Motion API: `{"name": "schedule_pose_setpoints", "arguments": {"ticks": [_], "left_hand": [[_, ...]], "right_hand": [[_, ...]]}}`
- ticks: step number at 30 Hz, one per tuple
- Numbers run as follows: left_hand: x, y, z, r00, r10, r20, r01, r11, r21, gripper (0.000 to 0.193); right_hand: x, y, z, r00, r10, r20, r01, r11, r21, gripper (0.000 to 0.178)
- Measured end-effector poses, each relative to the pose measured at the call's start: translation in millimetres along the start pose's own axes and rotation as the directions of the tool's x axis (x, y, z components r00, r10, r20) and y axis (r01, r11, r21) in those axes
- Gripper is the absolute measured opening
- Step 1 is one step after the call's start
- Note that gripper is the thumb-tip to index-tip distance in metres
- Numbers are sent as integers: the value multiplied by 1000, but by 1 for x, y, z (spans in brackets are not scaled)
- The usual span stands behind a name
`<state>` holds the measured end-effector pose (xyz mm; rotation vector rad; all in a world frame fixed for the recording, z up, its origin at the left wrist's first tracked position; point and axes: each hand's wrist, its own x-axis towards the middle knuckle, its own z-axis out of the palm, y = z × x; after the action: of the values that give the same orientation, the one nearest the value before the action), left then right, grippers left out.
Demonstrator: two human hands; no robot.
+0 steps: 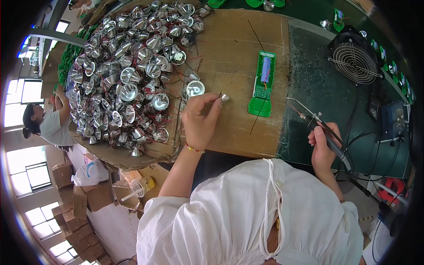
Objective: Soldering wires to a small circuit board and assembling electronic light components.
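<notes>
My left hand [201,117] pinches a thin dark wire between thumb and forefinger. A small silver reflector cup [225,97] shows right at those fingertips; whether it is attached to the wire I cannot tell. In my right hand [324,143] is a soldering iron [329,141], its metal tip and a thin curved tube pointing left toward the green housing. That open green plastic housing [259,106] lies upright in view on the cardboard, between my hands. Inside it are a blue cylindrical battery [266,69] and a circuit board [262,91]. Dark wires stick out past both its ends.
A big heap of silver reflector cups [128,75] with red and dark wires covers the left. The cardboard sheet [221,53] adjoins a dark green mat [309,57]. A round fan [354,62] stands far right, near a blue box [394,121]. Another person [53,126] works beyond the heap.
</notes>
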<state>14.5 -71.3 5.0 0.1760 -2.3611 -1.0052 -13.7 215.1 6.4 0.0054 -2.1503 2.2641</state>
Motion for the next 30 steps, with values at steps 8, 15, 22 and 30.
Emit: {"name": "schedule_pose_setpoints", "arguments": {"ticks": [8, 15, 22, 30], "left_hand": [[13, 37, 20, 743, -440, 505, 633, 707, -316, 15], [17, 30, 43, 849, -350, 396, 424, 898, -116, 18], [18, 32, 49, 873, -331, 359, 386, 918, -92, 17], [18, 32, 50, 871, -347, 348, 402, 910, -98, 16]], "right_hand": [[0, -3, 20, 979, -24, 202, 37, 998, -58, 17], [10, 3, 28, 979, -94, 183, 119, 984, -133, 18], [16, 2, 37, 984, -37, 171, 53, 995, -86, 15], [16, -2, 39, 989, 51, 141, -44, 998, -47, 15]]}}
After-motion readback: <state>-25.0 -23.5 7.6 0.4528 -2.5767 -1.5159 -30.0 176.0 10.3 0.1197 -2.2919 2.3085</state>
